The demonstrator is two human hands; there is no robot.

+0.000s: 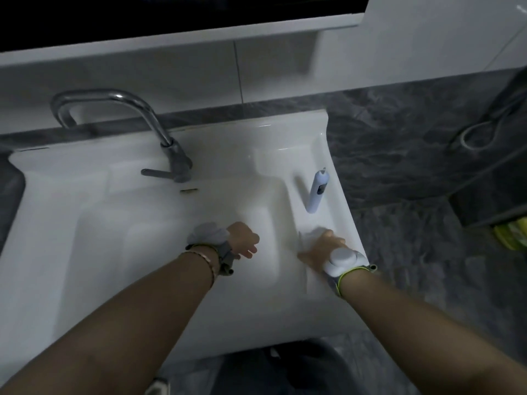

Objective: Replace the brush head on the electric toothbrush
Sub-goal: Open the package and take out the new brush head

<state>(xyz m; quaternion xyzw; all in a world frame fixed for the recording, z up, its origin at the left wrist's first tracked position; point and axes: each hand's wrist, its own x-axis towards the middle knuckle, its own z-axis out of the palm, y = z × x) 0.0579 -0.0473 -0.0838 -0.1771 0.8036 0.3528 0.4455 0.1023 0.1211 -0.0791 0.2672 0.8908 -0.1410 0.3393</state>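
While toothbrush handle [317, 192] stands beyond, R hand [319, 246] grips white packet [309, 238]; L hand [243, 242] loosely curled, empty.

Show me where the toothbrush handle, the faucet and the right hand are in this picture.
toothbrush handle [317, 192]: head view, middle of its white body.
faucet [148, 114]: head view, on the curved metal spout.
right hand [320, 246]: head view, back of the hand, on the sink's right ledge.

Dim bathroom: white sink [148, 223] w/ chrome tap [171, 149] at back edge, pale wall tiles [171, 72], grey marbled floor [413, 252], dark bin [493, 189] right.
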